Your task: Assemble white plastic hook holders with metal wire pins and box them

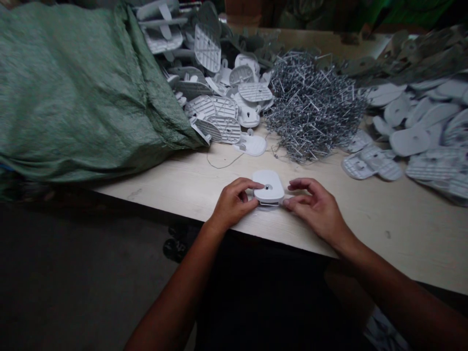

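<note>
**Where are my hands?**
Your left hand (234, 204) is half curled, its fingers lying over the left edge of a white plastic plate (268, 186). Your right hand (316, 212) is loosely curled too, its fingertips (285, 204) at the plate's lower right edge. It may be gripping or only touching; I can't tell.

**And the plate?**
It lies between your hands, near the front edge of the table (164, 183), with a small dark hole in its top. A bit of metal (268, 206) shows beneath its near edge, too small to identify.

**What's around it?**
Just ahead, a thin wire (219, 163) lies on the table. Beyond it, a tangled heap of metal pins (312, 107) sits between two piles of plastic plates. The pile at the left (219, 73) spills from the mouth of a green woven sack (73, 92), while the pile at the right (420, 126) spreads toward the table's right side.
</note>
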### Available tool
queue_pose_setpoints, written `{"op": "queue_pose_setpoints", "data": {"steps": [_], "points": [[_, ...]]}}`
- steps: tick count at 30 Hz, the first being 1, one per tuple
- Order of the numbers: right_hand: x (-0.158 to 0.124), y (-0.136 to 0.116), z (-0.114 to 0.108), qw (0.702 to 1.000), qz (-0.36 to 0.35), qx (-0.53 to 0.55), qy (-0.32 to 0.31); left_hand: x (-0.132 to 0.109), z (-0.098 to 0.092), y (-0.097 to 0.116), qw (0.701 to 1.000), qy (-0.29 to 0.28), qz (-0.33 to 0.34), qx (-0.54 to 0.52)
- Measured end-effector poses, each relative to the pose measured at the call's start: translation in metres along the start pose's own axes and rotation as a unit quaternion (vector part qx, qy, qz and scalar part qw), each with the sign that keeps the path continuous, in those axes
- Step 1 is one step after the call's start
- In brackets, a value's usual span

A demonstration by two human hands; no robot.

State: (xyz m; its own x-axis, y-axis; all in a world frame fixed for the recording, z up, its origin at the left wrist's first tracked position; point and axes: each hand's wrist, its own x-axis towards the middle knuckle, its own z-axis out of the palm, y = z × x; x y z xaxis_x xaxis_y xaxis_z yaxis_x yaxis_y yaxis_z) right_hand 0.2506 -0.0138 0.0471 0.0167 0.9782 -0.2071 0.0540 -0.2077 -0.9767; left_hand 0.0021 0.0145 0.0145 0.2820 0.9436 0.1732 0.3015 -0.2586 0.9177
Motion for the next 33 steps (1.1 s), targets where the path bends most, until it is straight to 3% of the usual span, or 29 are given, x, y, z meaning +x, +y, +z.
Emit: {"op": "queue_pose_setpoints", "data": {"steps": [3,7,14,18,22,27,30,33], "points": [[0.013,0.001,-0.007,0.996,-0.044,-0.07,-0.045,0.001,0.002,0.001,1.0,-0.001,-0.011,0.006],[0.031,0.005,-0.003,0.993,-0.027,-0.068,-0.09,0.003,0.007,0.001,1.0,0.017,-0.015,0.011],[0.03,0.023,0.012,0.99,-0.094,-0.109,-0.011,0.006,0.017,0.0,0.998,0.047,-0.027,0.017],[0.029,0.025,0.014,0.988,-0.104,-0.114,-0.002,0.007,0.019,-0.001,0.998,0.049,-0.032,0.004],[0.025,0.012,0.006,0.999,-0.036,-0.034,-0.022,0.002,0.016,-0.001,0.995,0.086,-0.054,-0.027],[0.002,-0.009,-0.001,0.976,0.161,0.113,-0.096,-0.011,0.014,0.014,0.988,0.148,-0.032,-0.039],[-0.009,-0.013,0.006,0.951,0.2,0.168,-0.164,-0.015,0.019,0.027,0.986,0.164,-0.003,-0.033],[-0.011,-0.011,0.017,0.939,0.213,0.212,-0.168,-0.018,0.022,0.036,0.988,0.156,0.004,-0.009]]}}
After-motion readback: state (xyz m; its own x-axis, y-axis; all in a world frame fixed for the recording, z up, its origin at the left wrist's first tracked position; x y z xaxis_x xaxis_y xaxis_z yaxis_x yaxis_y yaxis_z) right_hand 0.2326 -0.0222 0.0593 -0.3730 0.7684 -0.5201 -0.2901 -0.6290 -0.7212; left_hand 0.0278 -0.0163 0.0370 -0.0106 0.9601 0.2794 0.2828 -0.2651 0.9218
